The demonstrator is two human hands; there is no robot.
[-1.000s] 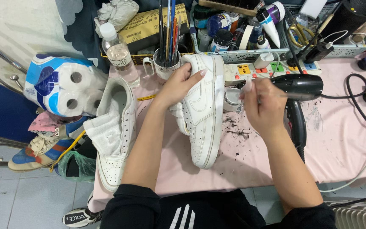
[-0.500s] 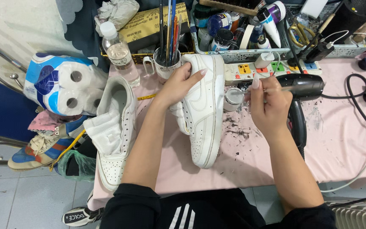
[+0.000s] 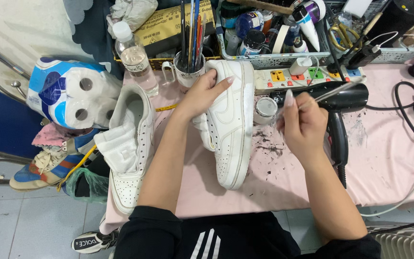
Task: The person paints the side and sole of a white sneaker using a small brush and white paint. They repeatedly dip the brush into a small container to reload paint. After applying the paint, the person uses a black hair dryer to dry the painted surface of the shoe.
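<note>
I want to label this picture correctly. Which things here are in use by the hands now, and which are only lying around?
In use:
left hand holding the white shoe
right hand holding a thin brush
small open jar

Lying about:
second white shoe
hair dryer
toilet rolls
water bottle
power strip

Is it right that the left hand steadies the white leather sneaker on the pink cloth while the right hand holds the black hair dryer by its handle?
Not quite. The head view shows the left hand steadying the white leather sneaker on the pink cloth, but the right hand holds a thin brush in its fingers. The black hair dryer lies on the cloth behind that hand.
</note>
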